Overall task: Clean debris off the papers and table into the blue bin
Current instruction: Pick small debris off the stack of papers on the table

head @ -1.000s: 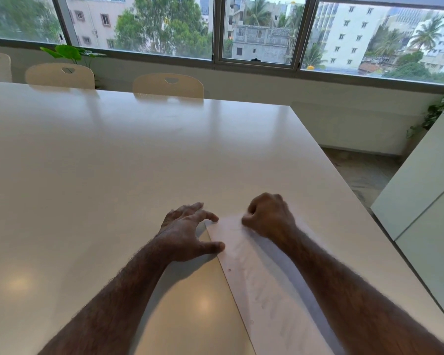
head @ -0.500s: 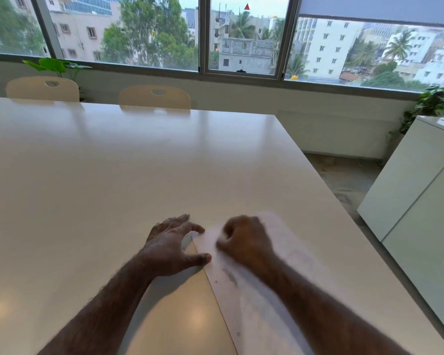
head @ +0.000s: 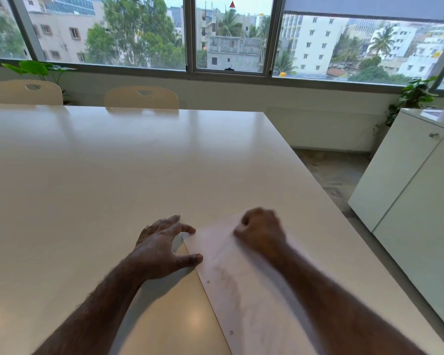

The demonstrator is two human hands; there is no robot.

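A white sheet of paper (head: 244, 290) with two punched holes along its left edge lies on the white table (head: 139, 175), near the front right. My left hand (head: 162, 242) rests on the table with fingers spread, thumb and fingertips touching the paper's left edge. My right hand (head: 260, 230) is a curled fist on the paper's far end, blurred; whether it holds anything cannot be seen. No blue bin is in view and no debris shows on the paper.
Two beige chairs (head: 141, 97) stand at the table's far side under the windows. A white cabinet (head: 408, 190) stands to the right across a strip of floor. Potted plants (head: 413, 98) sit by the window. The table's right edge runs close to the paper.
My right fist has slid left and then back right across the paper's far end. The left hand has kept its place at the paper's edge. The camera has tilted a little.
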